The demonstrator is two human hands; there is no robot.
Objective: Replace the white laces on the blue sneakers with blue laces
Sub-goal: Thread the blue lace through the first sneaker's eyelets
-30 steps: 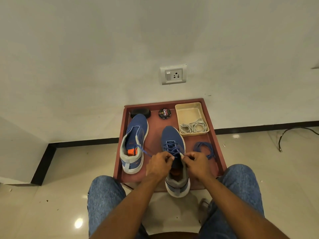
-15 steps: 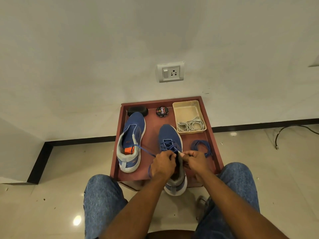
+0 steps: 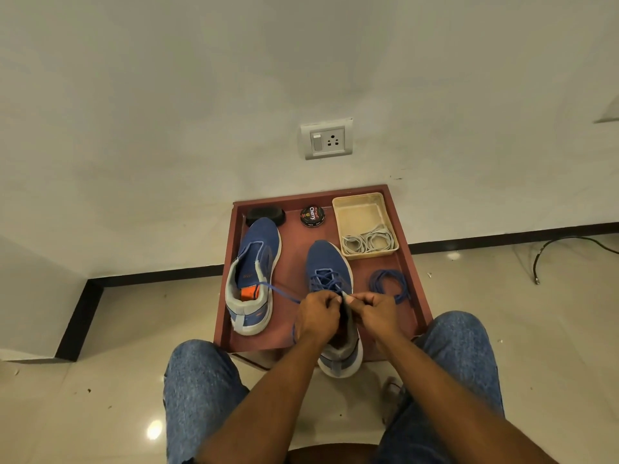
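Bare forearms, no sleeves; blue denim jeans (image 3: 201, 390) on both legs, faded at knees.

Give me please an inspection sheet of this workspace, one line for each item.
Surface: red-brown tray on a tiled floor.
Job's things: right sneaker partly laced blue; left sneaker unlaced; white laces in a beige bin; spare blue lace coiled.
Clutter: polish tin, black brush.
Grippers: left hand and right hand each pinch the blue lace.
Cables: black cable on the floor.
Surroundings: wall socket.
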